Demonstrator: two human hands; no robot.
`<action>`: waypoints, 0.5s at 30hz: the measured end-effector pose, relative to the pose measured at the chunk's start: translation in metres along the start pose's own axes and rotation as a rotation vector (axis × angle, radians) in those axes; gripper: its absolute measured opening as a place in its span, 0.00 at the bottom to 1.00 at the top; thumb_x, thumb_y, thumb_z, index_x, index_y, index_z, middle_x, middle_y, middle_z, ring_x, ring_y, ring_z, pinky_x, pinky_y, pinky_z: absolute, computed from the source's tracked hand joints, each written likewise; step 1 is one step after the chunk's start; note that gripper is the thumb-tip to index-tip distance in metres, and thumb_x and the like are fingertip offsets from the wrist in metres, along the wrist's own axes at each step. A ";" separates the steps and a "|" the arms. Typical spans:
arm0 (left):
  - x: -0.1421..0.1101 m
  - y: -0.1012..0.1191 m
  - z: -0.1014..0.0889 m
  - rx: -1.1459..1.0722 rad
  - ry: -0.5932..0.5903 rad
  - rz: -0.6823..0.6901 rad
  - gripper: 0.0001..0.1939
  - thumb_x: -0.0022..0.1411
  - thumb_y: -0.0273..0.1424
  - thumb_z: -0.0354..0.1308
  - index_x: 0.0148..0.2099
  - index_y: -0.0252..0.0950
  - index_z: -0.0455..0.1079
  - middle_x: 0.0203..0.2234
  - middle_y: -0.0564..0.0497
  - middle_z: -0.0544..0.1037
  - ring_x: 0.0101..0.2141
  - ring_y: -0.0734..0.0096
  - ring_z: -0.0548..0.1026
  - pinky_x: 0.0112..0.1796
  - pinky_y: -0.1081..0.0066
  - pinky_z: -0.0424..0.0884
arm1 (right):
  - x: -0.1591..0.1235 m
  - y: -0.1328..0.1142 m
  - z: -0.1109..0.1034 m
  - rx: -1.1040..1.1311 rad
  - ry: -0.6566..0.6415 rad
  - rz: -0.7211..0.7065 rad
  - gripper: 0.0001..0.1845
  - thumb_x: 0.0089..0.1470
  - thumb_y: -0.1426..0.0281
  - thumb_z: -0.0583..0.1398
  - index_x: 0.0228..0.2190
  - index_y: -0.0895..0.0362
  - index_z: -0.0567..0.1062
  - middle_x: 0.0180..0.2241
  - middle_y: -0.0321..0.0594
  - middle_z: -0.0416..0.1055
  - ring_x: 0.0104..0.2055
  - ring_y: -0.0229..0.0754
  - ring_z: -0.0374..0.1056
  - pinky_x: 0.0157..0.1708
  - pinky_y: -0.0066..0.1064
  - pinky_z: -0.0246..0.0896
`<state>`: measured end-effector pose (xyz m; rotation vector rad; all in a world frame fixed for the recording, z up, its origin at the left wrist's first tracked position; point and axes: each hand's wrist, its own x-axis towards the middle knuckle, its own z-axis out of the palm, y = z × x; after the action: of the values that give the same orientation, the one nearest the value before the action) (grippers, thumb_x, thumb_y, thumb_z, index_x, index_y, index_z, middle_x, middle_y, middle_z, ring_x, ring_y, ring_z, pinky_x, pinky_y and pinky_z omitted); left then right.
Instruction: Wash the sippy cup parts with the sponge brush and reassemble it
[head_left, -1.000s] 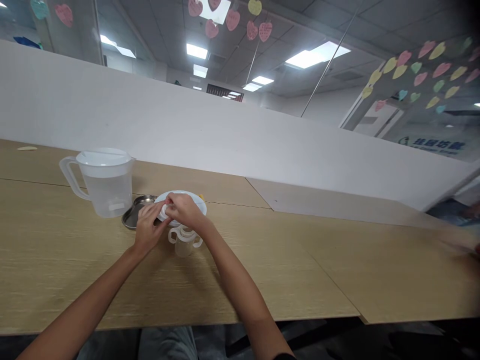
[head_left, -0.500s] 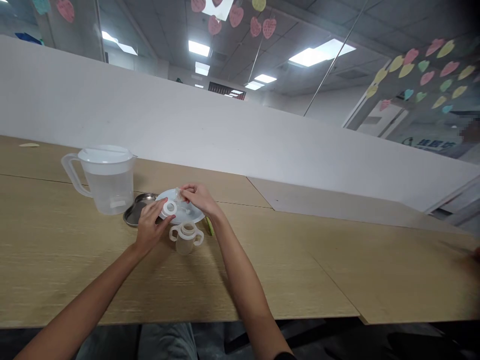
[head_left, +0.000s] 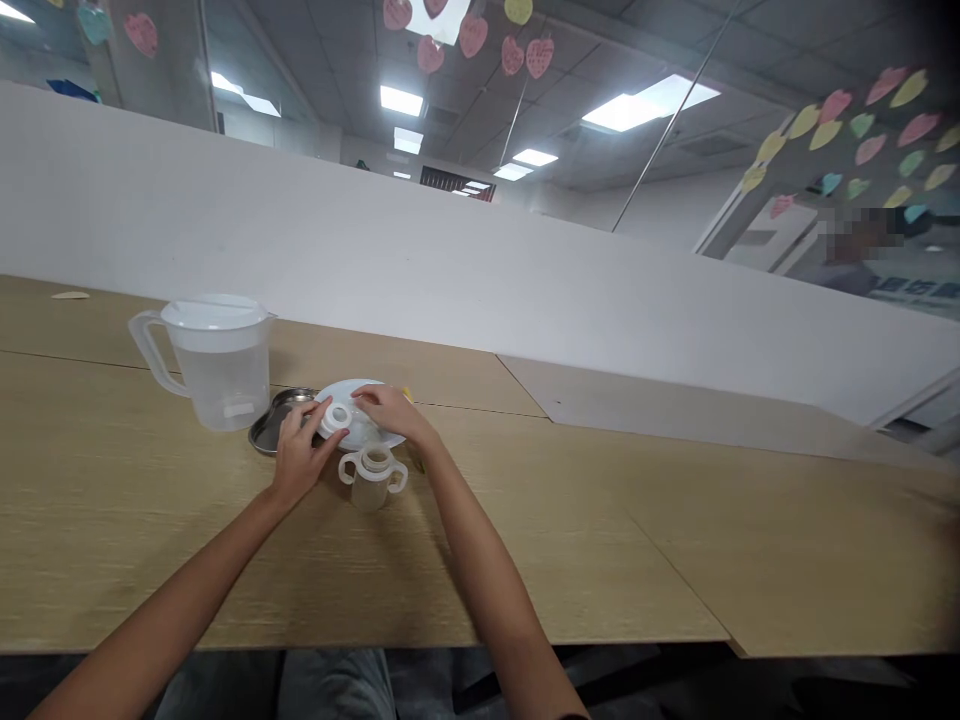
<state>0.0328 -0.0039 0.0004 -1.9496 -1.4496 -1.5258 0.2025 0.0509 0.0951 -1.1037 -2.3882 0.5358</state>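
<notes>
My left hand (head_left: 300, 448) is closed on a white ring-shaped bottle collar (head_left: 339, 418), holding it tilted at the near-left rim of a white plate (head_left: 349, 388). My right hand (head_left: 390, 408) is over the plate, fingers bent down and drawn together; what they hold, if anything, is hidden. Small translucent pieces (head_left: 366, 432) lie on the plate, too unclear to name. Just in front of the plate stands a clear baby bottle (head_left: 370, 490) with two white side handles, upright and without a lid, touched by neither hand.
A large translucent lidded pitcher (head_left: 229, 375) stands left of the plate. Between them lies a curved steel tray (head_left: 271, 432). A small yellow thing (head_left: 407, 393) shows behind my right hand. A low white wall (head_left: 450, 270) runs along the back of the wooden table (head_left: 562, 540).
My right hand, which held up a clear, soft-looking piece by its fingertips, has lowered towards the plate, and that piece is no longer visible in the fingers. My left hand stays on the collar.
</notes>
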 end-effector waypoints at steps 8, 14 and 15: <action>0.000 0.002 -0.001 -0.018 0.020 0.038 0.28 0.63 0.43 0.53 0.63 0.41 0.59 0.49 0.42 0.70 0.50 0.56 0.69 0.51 0.58 0.64 | -0.009 -0.034 0.010 -0.114 0.066 -0.108 0.22 0.49 0.63 0.63 0.45 0.58 0.72 0.44 0.42 0.70 0.46 0.43 0.66 0.48 0.34 0.60; 0.005 0.004 -0.004 -0.039 0.051 -0.044 0.36 0.62 0.45 0.54 0.67 0.36 0.49 0.53 0.39 0.69 0.52 0.54 0.68 0.52 0.56 0.63 | -0.006 0.000 -0.001 -0.401 0.055 0.093 0.25 0.50 0.76 0.59 0.51 0.60 0.69 0.50 0.49 0.66 0.49 0.44 0.67 0.50 0.33 0.60; 0.006 0.004 -0.005 -0.046 0.077 -0.066 0.35 0.63 0.44 0.53 0.67 0.36 0.48 0.52 0.38 0.69 0.51 0.55 0.69 0.52 0.56 0.63 | -0.005 0.008 -0.002 -0.461 0.019 0.144 0.25 0.50 0.78 0.57 0.51 0.60 0.69 0.51 0.50 0.67 0.50 0.45 0.67 0.50 0.34 0.60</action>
<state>0.0333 -0.0065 0.0087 -1.8642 -1.4728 -1.6573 0.2111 0.0517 0.0913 -1.4710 -2.4940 0.0090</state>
